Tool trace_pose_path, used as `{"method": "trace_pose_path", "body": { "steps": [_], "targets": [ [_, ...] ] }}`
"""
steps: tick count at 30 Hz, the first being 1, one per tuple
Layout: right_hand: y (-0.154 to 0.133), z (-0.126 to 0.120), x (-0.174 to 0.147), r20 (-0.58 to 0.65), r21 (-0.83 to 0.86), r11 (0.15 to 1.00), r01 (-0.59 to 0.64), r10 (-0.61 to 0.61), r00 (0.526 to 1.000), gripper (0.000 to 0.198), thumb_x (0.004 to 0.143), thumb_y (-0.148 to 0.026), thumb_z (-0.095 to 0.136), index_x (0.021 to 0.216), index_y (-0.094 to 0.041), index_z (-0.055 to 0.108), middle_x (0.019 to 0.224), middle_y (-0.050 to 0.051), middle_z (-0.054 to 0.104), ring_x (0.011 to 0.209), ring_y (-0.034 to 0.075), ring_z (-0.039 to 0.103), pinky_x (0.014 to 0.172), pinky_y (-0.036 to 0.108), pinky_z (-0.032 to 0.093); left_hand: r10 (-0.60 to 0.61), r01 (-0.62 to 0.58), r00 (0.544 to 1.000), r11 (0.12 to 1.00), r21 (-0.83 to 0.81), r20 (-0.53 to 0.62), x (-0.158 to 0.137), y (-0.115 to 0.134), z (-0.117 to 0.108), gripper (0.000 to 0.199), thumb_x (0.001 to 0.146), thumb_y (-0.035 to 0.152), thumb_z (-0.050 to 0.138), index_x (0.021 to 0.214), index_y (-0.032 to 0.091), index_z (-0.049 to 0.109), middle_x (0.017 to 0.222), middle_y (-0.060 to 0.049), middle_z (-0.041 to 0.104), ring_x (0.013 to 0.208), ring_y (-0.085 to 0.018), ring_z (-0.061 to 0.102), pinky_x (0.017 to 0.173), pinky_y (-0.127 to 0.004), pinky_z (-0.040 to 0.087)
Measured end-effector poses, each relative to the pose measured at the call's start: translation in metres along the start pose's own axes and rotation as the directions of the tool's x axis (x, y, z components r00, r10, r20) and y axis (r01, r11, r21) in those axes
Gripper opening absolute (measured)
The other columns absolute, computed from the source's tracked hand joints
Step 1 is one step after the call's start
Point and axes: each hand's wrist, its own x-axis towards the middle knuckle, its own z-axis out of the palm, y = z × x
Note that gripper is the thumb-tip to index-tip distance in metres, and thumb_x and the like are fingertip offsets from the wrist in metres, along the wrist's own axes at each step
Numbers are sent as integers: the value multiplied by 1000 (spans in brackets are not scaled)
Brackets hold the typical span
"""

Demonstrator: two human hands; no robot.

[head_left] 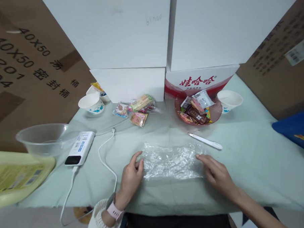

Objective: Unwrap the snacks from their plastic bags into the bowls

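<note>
Left hand (131, 177), thumb, forefinger parted; right hand (217, 173), pinch unclear; plastic bag (173, 161), long axis left-right.

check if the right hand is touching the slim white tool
Apart: the head view shows a strip of bare tablecloth between the right hand and the slim white tool.

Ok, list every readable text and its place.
"40X50 汤桶": brown cardboard box at left
"40X50 密封桶": same box
"201": same box
"04", partly cut off: same box
"娃哈哈®": red-and-white cardboard box
Unreadable (small or blurred): its smaller line; marks on the tall white box, white rectangular power bank, yellow plastic container, brown box at right, blue packet, wrapped snacks.
</note>
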Motion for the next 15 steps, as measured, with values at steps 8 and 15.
{"method": "trace_pose_path", "body": {
  "steps": [8,15],
  "targets": [
    [3,10,-3,110,-101,992,-82,93,990,41,80,-12,39,116,-23,57,117,9,61,109,22,58,91,41,50,529,-419,836,785,456,-143,-13,15,1,39,88,19,43,126,12,44,108,-17,59,103,-27,57,84,-42,48],
    [0,20,-5,109,-139,983,-116,132,985,39,84,-19,41,121,-24,52,117,10,58,111,25,54,92,46,48,573,-670,742,626,399,348,-34,46,57,47,86,25,50,131,16,42,138,-19,43,128,-34,39,99,-52,37]
  ]
}}
